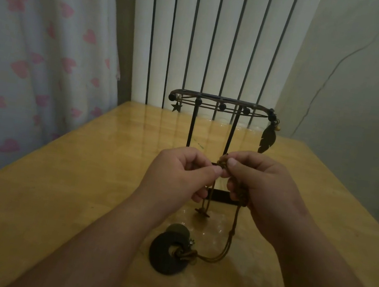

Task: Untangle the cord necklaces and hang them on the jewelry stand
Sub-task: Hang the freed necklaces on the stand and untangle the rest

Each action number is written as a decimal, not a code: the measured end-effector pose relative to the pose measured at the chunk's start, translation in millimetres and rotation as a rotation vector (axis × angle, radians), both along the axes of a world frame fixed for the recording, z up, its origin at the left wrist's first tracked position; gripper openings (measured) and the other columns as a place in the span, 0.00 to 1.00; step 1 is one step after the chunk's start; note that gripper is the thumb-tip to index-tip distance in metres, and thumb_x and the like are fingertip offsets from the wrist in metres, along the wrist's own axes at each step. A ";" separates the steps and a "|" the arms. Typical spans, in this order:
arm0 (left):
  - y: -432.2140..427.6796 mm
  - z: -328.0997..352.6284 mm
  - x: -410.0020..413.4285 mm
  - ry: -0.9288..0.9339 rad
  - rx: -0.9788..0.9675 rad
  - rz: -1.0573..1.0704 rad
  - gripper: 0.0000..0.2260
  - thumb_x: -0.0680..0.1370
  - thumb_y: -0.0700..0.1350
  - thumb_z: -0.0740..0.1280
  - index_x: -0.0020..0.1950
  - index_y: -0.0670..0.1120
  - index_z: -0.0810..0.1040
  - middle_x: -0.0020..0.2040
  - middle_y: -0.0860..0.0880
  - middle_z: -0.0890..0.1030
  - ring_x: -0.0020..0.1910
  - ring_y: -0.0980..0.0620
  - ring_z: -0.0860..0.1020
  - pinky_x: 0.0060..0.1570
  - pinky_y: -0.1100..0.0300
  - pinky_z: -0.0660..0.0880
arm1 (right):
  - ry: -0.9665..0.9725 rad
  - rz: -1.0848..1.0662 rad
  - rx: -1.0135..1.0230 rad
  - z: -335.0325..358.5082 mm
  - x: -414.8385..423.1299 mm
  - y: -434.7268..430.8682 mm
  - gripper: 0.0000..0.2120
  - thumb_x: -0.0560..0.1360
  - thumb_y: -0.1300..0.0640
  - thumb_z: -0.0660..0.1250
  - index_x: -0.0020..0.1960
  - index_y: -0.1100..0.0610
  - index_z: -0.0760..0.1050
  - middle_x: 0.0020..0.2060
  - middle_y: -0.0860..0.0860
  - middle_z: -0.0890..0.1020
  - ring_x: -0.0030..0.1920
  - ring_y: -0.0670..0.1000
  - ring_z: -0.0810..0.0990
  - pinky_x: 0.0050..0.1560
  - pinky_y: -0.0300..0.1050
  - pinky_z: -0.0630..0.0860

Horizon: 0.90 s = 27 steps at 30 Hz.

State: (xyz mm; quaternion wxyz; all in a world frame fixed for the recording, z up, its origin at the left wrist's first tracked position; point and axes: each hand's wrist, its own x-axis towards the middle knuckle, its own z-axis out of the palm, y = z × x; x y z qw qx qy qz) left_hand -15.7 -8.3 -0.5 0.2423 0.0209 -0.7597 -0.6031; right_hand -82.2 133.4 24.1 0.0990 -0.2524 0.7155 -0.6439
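while the left hand (pixel 179 174) and right hand (pixel 262 190) clamp fingers on a knotted brown cord (pixel 221 163), its dark ring pendant (pixel 163 256) lies on the glossy surface (pixel 56 185) beside a heart-print curtain (pixel 38 49).

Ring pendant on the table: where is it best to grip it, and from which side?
Probably pinch the ring pendant at its left rim, coming from above, one finger in the hole. It lies flat on the table, and the cords are tied through the hole on its right, so that side is crowded.
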 end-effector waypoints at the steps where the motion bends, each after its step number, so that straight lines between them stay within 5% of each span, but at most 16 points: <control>1: 0.2 0.6 0.2 -0.001 0.004 -0.003 0.03 0.76 0.44 0.70 0.43 0.46 0.81 0.34 0.52 0.83 0.33 0.54 0.81 0.34 0.61 0.78 | 0.000 0.000 0.002 -0.3 0.1 -0.2 0.07 0.78 0.59 0.65 0.49 0.56 0.81 0.35 0.49 0.82 0.34 0.47 0.76 0.35 0.43 0.74; 6: -2.0 1.9 -0.1 -0.021 0.091 -0.034 0.03 0.77 0.39 0.68 0.46 0.45 0.82 0.38 0.47 0.84 0.35 0.52 0.83 0.37 0.59 0.79 | 0.009 -0.016 0.010 -2.3 -0.7 -1.0 0.06 0.78 0.58 0.66 0.48 0.54 0.82 0.36 0.55 0.80 0.33 0.49 0.76 0.36 0.46 0.73; 14: -0.7 0.0 -2.5 -0.050 0.117 -0.028 0.04 0.78 0.41 0.68 0.47 0.45 0.83 0.39 0.48 0.84 0.37 0.51 0.83 0.39 0.58 0.80 | 0.003 -0.001 0.001 -3.8 0.0 -3.5 0.06 0.78 0.60 0.65 0.48 0.55 0.82 0.31 0.50 0.79 0.31 0.47 0.76 0.32 0.39 0.73; 20: -0.5 1.4 -1.6 -0.022 0.092 -0.006 0.05 0.78 0.42 0.67 0.45 0.46 0.82 0.37 0.49 0.84 0.35 0.53 0.82 0.37 0.61 0.78 | -0.010 -0.021 0.007 -2.7 -1.0 -2.0 0.06 0.78 0.59 0.66 0.48 0.55 0.82 0.34 0.53 0.81 0.31 0.49 0.78 0.37 0.47 0.75; 27: -0.8 2.2 -1.7 -0.013 0.120 -0.023 0.05 0.78 0.40 0.67 0.44 0.45 0.82 0.37 0.49 0.83 0.35 0.53 0.80 0.36 0.60 0.77 | -0.002 -0.049 -0.045 1.3 -1.6 0.6 0.10 0.77 0.62 0.63 0.49 0.52 0.82 0.40 0.51 0.83 0.41 0.51 0.80 0.40 0.44 0.76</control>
